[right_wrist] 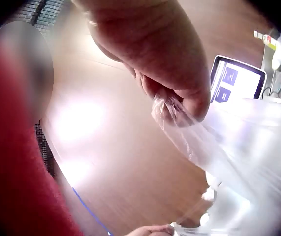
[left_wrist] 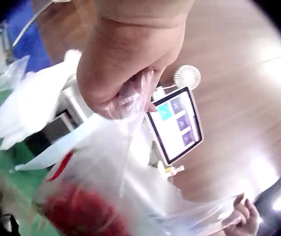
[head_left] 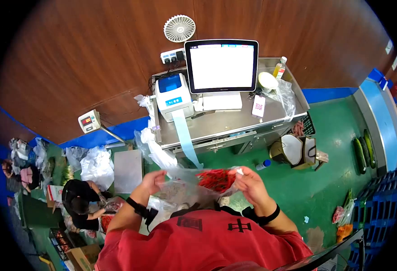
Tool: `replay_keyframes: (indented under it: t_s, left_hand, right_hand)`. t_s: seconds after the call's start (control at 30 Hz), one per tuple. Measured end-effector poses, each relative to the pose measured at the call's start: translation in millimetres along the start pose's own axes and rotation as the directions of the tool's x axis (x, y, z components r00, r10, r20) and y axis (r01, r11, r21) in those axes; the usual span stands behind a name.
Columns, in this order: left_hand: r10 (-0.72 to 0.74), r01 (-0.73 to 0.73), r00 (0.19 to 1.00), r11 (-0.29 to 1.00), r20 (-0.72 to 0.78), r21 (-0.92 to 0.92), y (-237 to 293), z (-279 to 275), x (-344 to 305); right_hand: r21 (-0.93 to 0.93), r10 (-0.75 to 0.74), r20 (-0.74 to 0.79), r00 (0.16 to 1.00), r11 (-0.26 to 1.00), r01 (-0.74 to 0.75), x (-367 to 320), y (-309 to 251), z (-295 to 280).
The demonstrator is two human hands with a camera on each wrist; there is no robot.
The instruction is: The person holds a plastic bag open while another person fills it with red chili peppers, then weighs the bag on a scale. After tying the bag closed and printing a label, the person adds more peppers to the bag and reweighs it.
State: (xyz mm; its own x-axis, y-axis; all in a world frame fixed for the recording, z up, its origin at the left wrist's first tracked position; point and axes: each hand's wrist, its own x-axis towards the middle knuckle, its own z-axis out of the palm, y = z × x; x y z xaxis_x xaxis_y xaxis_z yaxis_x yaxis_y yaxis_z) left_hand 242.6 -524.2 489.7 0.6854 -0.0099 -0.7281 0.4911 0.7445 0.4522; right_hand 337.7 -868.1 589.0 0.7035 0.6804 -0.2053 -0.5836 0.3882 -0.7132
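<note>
A clear plastic bag (head_left: pixel 185 177) with thin red chilies (head_left: pixel 216 179) inside is stretched between both hands in front of the red shirt. My left hand (head_left: pixel 153 182) pinches one side of its gathered edge, and my right hand (head_left: pixel 252 184) pinches the other. From the left wrist, the film bunches between thumb and fingers of the left hand (left_wrist: pixel 135 64), while the chilies (left_wrist: pixel 81 211) appear as a blurred red mass low in the bag. In the right wrist view, a twisted corner of the bag (right_wrist: pixel 184 137) comes out of the right hand (right_wrist: pixel 165 59).
Ahead stands a steel counter (head_left: pixel 230 119) with a monitor (head_left: pixel 222 65), a label printer (head_left: pixel 173 92) trailing a blue strip (head_left: pixel 187 137), and a phone (head_left: pixel 258 106). White bags (head_left: pixel 160 151) hang at its left end. Another person (head_left: pixel 80 203) works at lower left.
</note>
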Motion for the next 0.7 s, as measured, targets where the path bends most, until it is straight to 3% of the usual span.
replay_keyframes:
  t_s: [0.13,0.2,0.27,0.33,0.37,0.43,0.47,0.53,0.6,0.63,0.67,0.7]
  left_hand:
    - [0.181,-0.223,0.939,0.968,0.294,0.115,41,97,-7]
    - [0.315,-0.409,0.866,0.894,0.389,0.185,60,151,-17]
    - [0.38,-0.585,0.74,0.77,0.555,0.254,80,192,-28]
    - [0.387,-0.622,0.656,0.764,0.648,0.173,99,224,-36]
    - [0.386,-0.615,0.663,0.77,0.642,0.172,112,230,-37]
    - [0.37,-0.635,0.568,0.766,0.735,0.106,136,235,-31]
    - [0.368,-0.627,0.57,0.773,0.734,0.099,145,231,-22]
    - [0.416,-0.626,0.662,0.765,0.623,0.154,166,222,7]
    - [0.333,-0.502,0.712,0.857,0.619,0.117,176,204,50]
    - [0.362,-0.518,0.755,0.841,0.546,0.158,173,203,65]
    - [0.394,-0.529,0.79,0.824,0.469,0.2,171,204,79]
    - [0.378,-0.554,0.713,0.82,0.591,0.143,174,200,88]
  right_hand:
    - [-0.185,-0.284,-0.156,0.946,0.949,0.254,19,-53,-41]
    - [-0.206,-0.413,-0.164,0.896,0.902,0.378,29,-88,-55]
    - [-0.218,-0.477,-0.161,0.864,0.871,0.44,37,-119,-63]
    - [-0.15,-0.542,-0.115,0.832,0.838,0.525,49,-142,-61]
    - [-0.151,-0.555,-0.108,0.825,0.829,0.538,53,-150,-63]
    - [-0.161,-0.573,-0.098,0.814,0.816,0.555,70,-157,-66]
    - [-0.17,-0.588,-0.112,0.801,0.805,0.568,79,-159,-66]
    - [-0.197,-0.597,-0.186,0.78,0.801,0.565,108,-157,-71]
    - [-0.195,-0.467,-0.302,0.831,0.884,0.425,140,-149,-87]
    - [-0.156,-0.388,-0.321,0.864,0.921,0.357,152,-143,-92]
    - [-0.203,-0.375,-0.251,0.892,0.922,0.33,162,-138,-93]
    - [-0.235,-0.373,-0.214,0.903,0.917,0.323,170,-141,-81]
